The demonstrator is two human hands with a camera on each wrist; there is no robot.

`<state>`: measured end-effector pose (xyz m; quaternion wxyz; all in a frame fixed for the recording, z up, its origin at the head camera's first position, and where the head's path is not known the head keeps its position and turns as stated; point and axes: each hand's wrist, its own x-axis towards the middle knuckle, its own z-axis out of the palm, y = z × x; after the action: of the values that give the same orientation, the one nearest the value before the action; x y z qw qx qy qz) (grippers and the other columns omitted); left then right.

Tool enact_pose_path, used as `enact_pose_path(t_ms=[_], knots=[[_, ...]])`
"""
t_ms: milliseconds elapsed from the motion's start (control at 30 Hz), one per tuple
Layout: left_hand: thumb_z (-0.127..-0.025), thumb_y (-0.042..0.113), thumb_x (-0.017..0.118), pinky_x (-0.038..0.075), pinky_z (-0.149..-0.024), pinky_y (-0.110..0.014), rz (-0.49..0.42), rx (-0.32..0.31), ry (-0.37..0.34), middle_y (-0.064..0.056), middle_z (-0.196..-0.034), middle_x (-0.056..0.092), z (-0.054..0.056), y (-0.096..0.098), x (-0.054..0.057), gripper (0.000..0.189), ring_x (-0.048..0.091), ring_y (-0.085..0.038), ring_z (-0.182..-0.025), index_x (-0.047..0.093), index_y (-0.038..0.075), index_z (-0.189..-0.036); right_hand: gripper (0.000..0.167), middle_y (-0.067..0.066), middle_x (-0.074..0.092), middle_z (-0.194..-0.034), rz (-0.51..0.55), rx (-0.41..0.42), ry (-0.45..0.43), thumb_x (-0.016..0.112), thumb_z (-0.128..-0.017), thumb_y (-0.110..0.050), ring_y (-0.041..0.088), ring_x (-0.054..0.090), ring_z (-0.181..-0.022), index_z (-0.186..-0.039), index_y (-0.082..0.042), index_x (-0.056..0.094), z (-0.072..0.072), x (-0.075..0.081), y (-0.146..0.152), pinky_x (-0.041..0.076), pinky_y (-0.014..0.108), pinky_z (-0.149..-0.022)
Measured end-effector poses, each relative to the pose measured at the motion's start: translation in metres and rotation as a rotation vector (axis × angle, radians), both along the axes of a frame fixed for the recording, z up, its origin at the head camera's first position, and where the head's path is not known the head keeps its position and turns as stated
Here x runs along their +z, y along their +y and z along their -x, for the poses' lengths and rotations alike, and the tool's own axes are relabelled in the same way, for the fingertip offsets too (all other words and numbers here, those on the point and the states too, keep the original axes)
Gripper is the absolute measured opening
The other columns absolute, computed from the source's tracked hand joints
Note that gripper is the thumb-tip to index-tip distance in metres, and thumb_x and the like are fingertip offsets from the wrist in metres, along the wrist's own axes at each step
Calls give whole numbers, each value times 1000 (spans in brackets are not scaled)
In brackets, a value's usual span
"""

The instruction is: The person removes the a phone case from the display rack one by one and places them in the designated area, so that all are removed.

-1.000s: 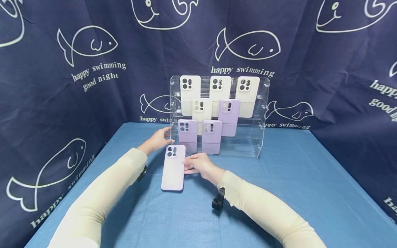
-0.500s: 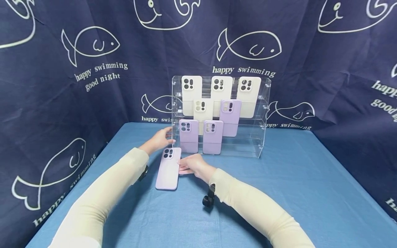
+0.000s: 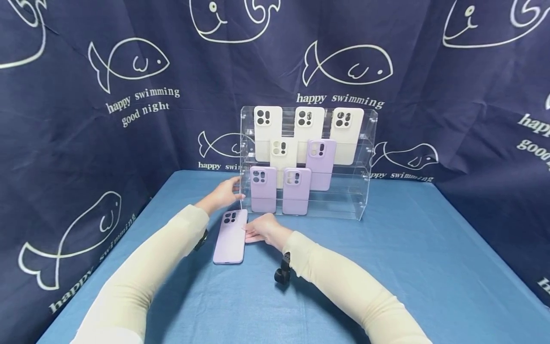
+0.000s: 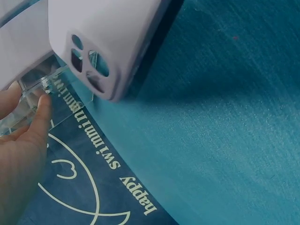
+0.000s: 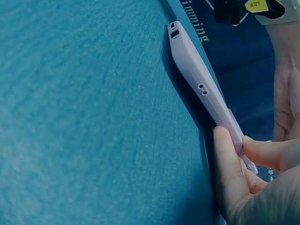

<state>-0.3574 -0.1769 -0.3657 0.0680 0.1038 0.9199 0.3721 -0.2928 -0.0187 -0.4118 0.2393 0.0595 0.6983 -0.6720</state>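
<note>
My right hand (image 3: 265, 228) pinches a lilac phone case (image 3: 230, 241) by its right edge, thumb on one face and fingers on the other. The case leans low over the blue cloth, camera cutouts toward the back; its side edge shows in the right wrist view. My left hand (image 3: 222, 194) holds the left side of a clear acrylic display stand (image 3: 337, 206), its thumb (image 4: 8, 101) and fingers about the panel's edge. The stand's tiers carry white cases (image 3: 309, 131) on top, a white case (image 3: 283, 160) and a lilac case (image 3: 321, 165) in the middle, and two lilac cases (image 3: 263, 188) below.
Blue cloth (image 3: 408, 267) covers the table. A dark blue curtain (image 3: 258, 62) with white fish drawings and lettering hangs behind and at both sides. The bottom tier's right part shows bare acrylic. A black wrist camera (image 3: 282, 272) hangs under the right sleeve.
My right hand has moved left with the lilac case, which has come down and tilted flatter toward the cloth. My left hand stays at the stand's left side. The view shifts slightly.
</note>
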Motion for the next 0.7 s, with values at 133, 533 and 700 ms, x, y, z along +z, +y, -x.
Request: enact_pose_path(t_ms=[133,533,700], knots=[[-94,9,61,38,-113,-44,-5,17,-8,-24,-154,31,1,3,1,73,40,-37,-138,20,-1,-152,18,15,66,-69,-32,-14,11,68,-85,4,20,70,-61,-100,14,64,0,2,-1,62,35,-72],[-95,8,60,39,-113,-46,-35,-2,9,-26,-155,27,0,1,2,72,38,-40,-138,18,-3,-152,20,14,64,-67,-180,-69,22,70,-84,3,18,64,-53,-99,11,60,-4,12,-12,63,34,-67],[-95,9,60,39,-113,-45,-38,-12,-3,-26,-155,28,0,0,-1,72,38,-40,-138,17,-3,-152,19,12,63,-64,-261,-86,32,69,-84,4,18,64,-51,-99,11,59,-5,12,-16,63,34,-66]])
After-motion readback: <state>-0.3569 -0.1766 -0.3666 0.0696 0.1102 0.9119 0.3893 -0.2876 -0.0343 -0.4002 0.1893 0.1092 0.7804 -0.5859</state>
